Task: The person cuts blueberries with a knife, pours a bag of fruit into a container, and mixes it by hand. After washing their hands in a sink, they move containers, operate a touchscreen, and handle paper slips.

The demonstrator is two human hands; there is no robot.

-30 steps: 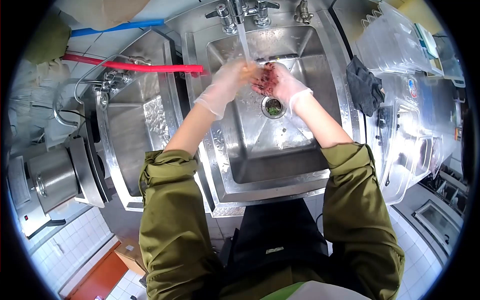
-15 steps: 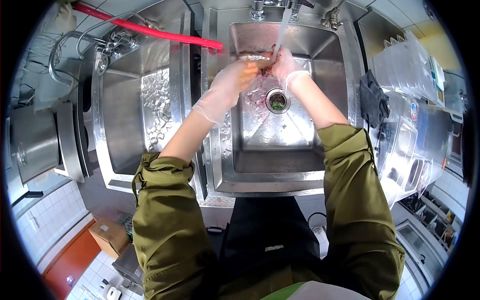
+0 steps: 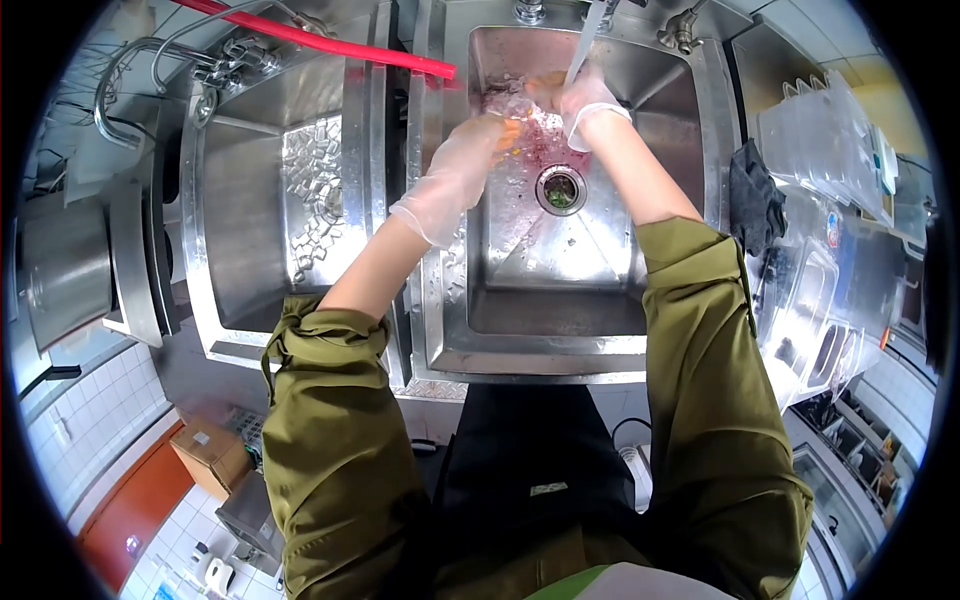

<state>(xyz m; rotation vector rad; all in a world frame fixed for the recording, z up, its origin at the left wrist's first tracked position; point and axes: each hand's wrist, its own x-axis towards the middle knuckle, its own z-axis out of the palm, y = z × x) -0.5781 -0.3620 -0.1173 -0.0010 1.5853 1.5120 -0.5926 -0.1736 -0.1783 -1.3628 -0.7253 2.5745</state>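
My left hand (image 3: 468,150), in a clear plastic glove, is over the left part of the steel sink (image 3: 560,357), its fingers curled; what they hold, if anything, is too small to tell. Under the stream of water (image 3: 587,42), my gloved right hand (image 3: 574,95) is closed, and its grip is blurred by the splash. Reddish water (image 3: 550,143) spreads on the sink floor beneath both hands. Green scraps lie in the round drain (image 3: 561,190), just in front of them. The two hands are slightly apart.
A red hose (image 3: 330,45) reaches over the divider from the upper left. Ice-like pieces (image 3: 313,190) lie in the left sink (image 3: 240,200). A dark cloth (image 3: 756,198) hangs at the right rim, beside clear plastic containers (image 3: 810,130).
My hands have moved apart, the right one slightly to the right and up. More reddish water shows between them and the drain. The whole view has shifted a little.
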